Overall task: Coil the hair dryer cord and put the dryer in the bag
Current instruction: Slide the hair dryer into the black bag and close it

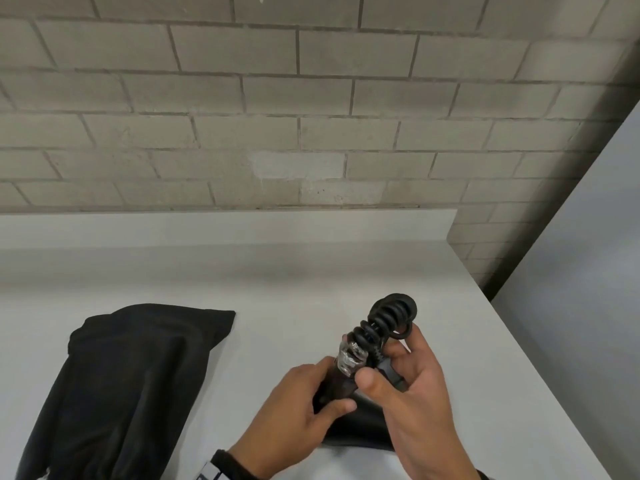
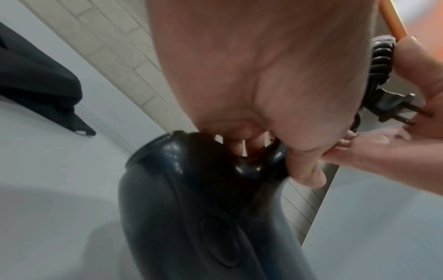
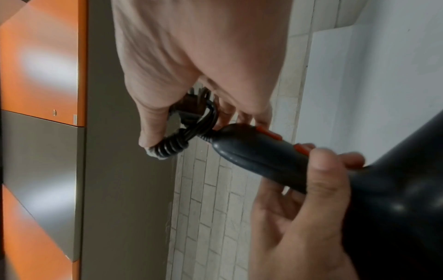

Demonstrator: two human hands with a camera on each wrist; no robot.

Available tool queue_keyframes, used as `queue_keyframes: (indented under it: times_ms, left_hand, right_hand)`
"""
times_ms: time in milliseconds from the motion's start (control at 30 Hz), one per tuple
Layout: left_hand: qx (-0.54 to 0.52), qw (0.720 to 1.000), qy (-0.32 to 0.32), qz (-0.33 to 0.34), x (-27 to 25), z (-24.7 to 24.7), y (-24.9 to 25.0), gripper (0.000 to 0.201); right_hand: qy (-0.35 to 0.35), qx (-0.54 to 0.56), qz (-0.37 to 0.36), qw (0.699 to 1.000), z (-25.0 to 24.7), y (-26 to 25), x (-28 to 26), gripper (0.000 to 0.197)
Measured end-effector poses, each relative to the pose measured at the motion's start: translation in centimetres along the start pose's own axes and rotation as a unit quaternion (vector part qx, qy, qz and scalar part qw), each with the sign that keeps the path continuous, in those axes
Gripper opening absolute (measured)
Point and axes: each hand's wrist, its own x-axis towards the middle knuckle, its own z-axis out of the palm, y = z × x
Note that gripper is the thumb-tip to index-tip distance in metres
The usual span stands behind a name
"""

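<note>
You stood in a plain utility or institutional room: a painted block wall behind your grip, orange and grey cabinet panels beside it.

I see a white table set against a grey brick wall. A pale panel stands at its right. On the right wrist view I see an orange and grey cabinet.

The bag lies on the table, left of the dryer.
</note>
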Motion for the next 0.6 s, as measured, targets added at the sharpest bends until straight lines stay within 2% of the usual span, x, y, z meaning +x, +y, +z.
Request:
queue_keyframes:
  times_ms: [67,133,167,233,267,300,333,367,467,533,600]
  left_hand:
    - [0.061,0.998,0.021,0.021,0.2,-0.3,0.2,0.036]
    - [0.116,0.991,0.048,0.047,0.7,-1.1,0.9,0.039]
    - [0.146,0.984,0.067,0.075,1.1,-1.6,1.3,0.036]
    - [0.207,0.967,0.091,0.119,1.8,-2.2,1.4,0.032]
    - [0.231,0.96,0.097,0.128,2.1,-2.4,1.2,0.035]
    - [0.247,0.955,0.099,0.133,2.3,-2.6,1.0,0.039]
    - [0.261,0.95,0.1,0.137,2.5,-2.7,0.9,0.044]
    - [0.274,0.947,0.099,0.139,2.7,-2.8,0.8,0.047]
    - [0.33,0.929,0.091,0.143,3.0,-2.9,0.9,0.05]
    - [0.356,0.919,0.084,0.147,3.2,-2.8,0.9,0.051]
    - [0.383,0.907,0.078,0.157,3.4,-2.6,0.9,0.05]
  right_hand:
    - [-0.01,0.022,-0.002,1.0,-0.8,-0.1,0.1,0.077]
    - [-0.026,0.156,0.018,0.987,-1.9,-0.3,0.0,0.08]
    - [-0.029,0.215,0.021,0.976,-2.7,-0.7,-0.3,0.074]
    - [0.01,0.243,0.023,0.97,-4.4,-2.4,-0.9,0.07]
    - [0.008,0.247,0.029,0.968,-5.1,-2.5,-1.2,0.076]
    - [-0.036,0.251,0.033,0.967,-5.6,-2.0,-1.2,0.084]
    - [-0.042,0.2,0.057,0.977,-5.9,-2.1,-1.5,0.09]
    - [-0.016,0.097,0.06,0.993,-6.3,-2.7,-1.5,0.092]
    - [-0.023,-0.075,0.1,0.992,-7.1,-3.6,-1.4,0.079]
    - [-0.025,-0.232,0.113,0.966,-7.3,-3.7,-1.6,0.069]
    - [-0.02,-0.397,0.118,0.91,-7.0,-3.6,-1.8,0.056]
